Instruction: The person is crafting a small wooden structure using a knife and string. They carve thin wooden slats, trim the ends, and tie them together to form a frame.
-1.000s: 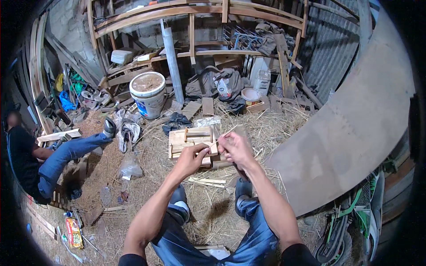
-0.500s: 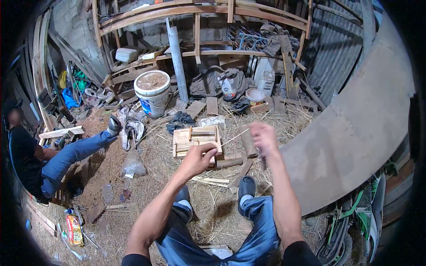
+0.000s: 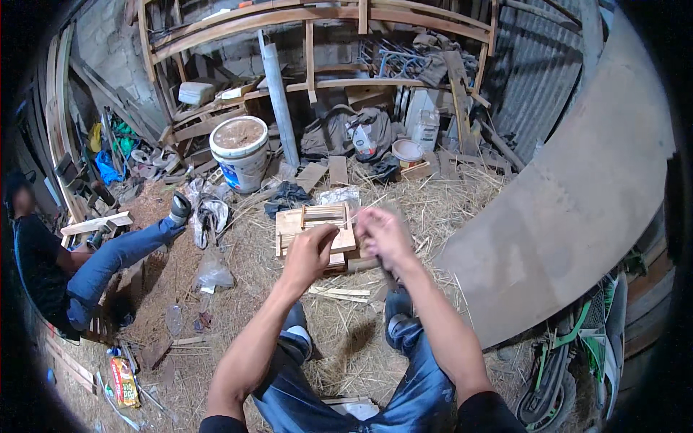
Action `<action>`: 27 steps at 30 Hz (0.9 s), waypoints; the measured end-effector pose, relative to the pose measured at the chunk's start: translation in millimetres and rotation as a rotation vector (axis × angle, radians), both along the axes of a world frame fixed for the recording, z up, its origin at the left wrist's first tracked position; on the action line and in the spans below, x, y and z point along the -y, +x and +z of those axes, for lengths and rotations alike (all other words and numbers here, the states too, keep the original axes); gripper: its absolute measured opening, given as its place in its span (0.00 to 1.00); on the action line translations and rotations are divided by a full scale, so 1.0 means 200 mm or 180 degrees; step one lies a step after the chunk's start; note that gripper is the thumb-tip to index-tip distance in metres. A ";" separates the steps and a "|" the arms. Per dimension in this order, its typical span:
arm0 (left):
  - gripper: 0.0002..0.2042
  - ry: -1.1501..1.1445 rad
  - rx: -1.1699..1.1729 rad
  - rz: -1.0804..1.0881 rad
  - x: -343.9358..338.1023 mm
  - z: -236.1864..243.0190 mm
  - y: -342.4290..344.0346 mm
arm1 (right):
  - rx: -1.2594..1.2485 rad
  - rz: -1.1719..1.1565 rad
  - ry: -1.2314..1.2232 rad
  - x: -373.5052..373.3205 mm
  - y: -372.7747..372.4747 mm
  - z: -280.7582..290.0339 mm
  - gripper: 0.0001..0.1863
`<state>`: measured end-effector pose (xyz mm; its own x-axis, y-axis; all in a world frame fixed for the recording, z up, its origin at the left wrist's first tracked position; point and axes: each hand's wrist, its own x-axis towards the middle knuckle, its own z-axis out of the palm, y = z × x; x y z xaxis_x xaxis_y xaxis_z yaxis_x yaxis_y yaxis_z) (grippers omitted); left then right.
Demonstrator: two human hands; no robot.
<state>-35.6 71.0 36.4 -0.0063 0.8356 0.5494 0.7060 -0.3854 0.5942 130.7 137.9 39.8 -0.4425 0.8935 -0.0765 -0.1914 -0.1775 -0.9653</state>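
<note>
My left hand (image 3: 307, 254) is closed, thumb and fingertips pinched on a thin wooden stick, little of which shows now. Just to its right, my right hand (image 3: 388, 239) is smeared by motion at the fingers. A dark narrow tool (image 3: 387, 271) juts from below its palm; its kind is unclear. Beyond my hands sits a small pale wooden frame (image 3: 344, 241) with rows of thin sticks across it, partly hidden by my left hand. Several flat pale wood strips (image 3: 341, 294) lie on the straw between the frame and my feet.
A white bucket (image 3: 240, 155) filled with brown material stands behind, beside a grey pipe (image 3: 280, 105). A large curved sheet (image 3: 556, 216) leans at right above a green and white motorbike (image 3: 595, 332). Another person (image 3: 108, 267) sits at left. Straw and sawdust cover the floor.
My right hand has moved left and slightly down, close to my left hand. My left hand has shifted slightly left and up. The stick between them shows far less.
</note>
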 end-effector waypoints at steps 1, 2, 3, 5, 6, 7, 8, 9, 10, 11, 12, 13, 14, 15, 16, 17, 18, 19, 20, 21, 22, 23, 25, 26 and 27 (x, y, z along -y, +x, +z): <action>0.09 0.0032 -0.0039 -0.0013 0.00 0.00 -0.01 | -0.0160 -0.0069 0.0113 -0.05 0.05 0.00 0.13; 0.09 0.0081 -0.0055 -0.0032 0.00 -0.01 -0.01 | -0.0312 -0.0297 0.0034 -0.07 0.09 0.03 0.13; 0.09 0.0072 -0.0105 0.0001 0.01 0.00 0.00 | -0.0342 -0.0251 0.0004 -0.07 0.10 0.01 0.12; 0.09 -0.0048 -0.0081 -0.0013 0.02 0.00 0.00 | -0.0339 -0.0109 -0.0075 -0.06 0.10 -0.01 0.12; 0.09 -0.0111 -0.0071 -0.0018 0.02 0.00 0.00 | -0.0305 -0.0015 -0.0139 -0.05 0.08 -0.01 0.12; 0.09 -0.0163 -0.0060 -0.0064 0.03 0.00 -0.01 | -0.0287 0.0079 -0.0215 -0.04 0.07 -0.02 0.11; 0.09 -0.0216 -0.0049 -0.0107 0.03 0.01 -0.02 | -0.0167 -0.0020 -0.0151 -0.05 0.08 -0.02 0.11; 0.09 -0.0271 -0.0038 -0.0146 0.04 0.01 -0.04 | -0.0047 -0.0115 -0.0088 -0.09 0.10 0.00 0.11; 0.09 -0.0249 -0.0053 -0.0069 0.05 0.00 -0.05 | 0.0079 -0.0222 -0.0015 -0.12 0.14 0.02 0.11; 0.09 -0.0222 -0.0058 0.0012 0.06 -0.01 -0.07 | 0.0014 -0.0571 -0.0116 -0.15 0.19 0.03 0.11; 0.09 -0.0179 -0.0061 0.0077 0.06 0.00 -0.08 | -0.0270 -0.0788 -0.0078 -0.23 0.34 0.01 0.12; 0.08 -0.0258 0.0074 0.0149 0.07 0.01 -0.12 | -0.0570 -0.0992 -0.0060 -0.30 0.45 -0.03 0.12; 0.07 -0.0413 0.0060 0.0190 0.07 0.02 -0.12 | -0.0530 -0.1041 0.0035 -0.30 0.46 -0.03 0.12; 0.06 -0.0566 0.0048 0.0225 0.07 0.04 -0.12 | -0.0491 -0.1096 0.0133 -0.28 0.47 -0.04 0.13; 0.06 -0.0725 0.0030 0.0249 0.07 0.04 -0.12 | -0.0456 -0.1164 0.0226 -0.25 0.47 -0.05 0.13; 0.07 -0.0444 0.0053 0.0081 0.06 0.00 -0.12 | -0.0321 -0.0852 0.0214 -0.20 0.40 -0.02 0.14; 0.07 -0.0354 0.0077 0.0049 0.06 -0.03 -0.13 | -0.0306 -0.0587 0.0306 -0.15 0.31 0.01 0.14; 0.07 -0.0270 0.0118 -0.0008 0.06 -0.03 -0.12 | -0.0272 -0.0344 0.0396 -0.10 0.23 0.04 0.14; 0.07 -0.0176 0.0169 -0.0097 0.05 -0.03 -0.10 | -0.0226 -0.0132 0.0497 -0.08 0.19 0.05 0.15; 0.08 -0.0480 0.0262 -0.0083 0.05 -0.01 -0.08 | -0.0201 -0.0008 0.0497 -0.08 0.18 0.04 0.15; 0.08 -0.0616 0.0238 -0.0072 0.05 0.02 -0.06 | -0.0185 0.0136 0.0503 -0.08 0.16 0.04 0.15; 0.08 -0.0752 0.0214 -0.0059 0.06 0.05 -0.05 | -0.0169 0.0282 0.0508 -0.08 0.16 0.04 0.16; 0.08 -0.0875 0.0188 -0.0133 0.06 0.06 -0.04 | -0.0187 0.0154 0.0405 -0.08 0.15 0.05 0.16; 0.08 -0.0863 0.0187 -0.0221 0.06 0.05 -0.04 | -0.0192 0.0099 0.0349 -0.07 0.15 0.05 0.16; 0.08 -0.0850 0.0187 -0.0309 0.06 0.04 -0.04 | -0.0187 0.0139 0.0321 -0.08 0.15 0.05 0.16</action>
<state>-44.2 60.0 45.4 0.0554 0.9488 0.3109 0.6349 -0.2738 0.7225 160.6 154.0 48.9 -0.4821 0.8752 0.0401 -0.2426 -0.0893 -0.9660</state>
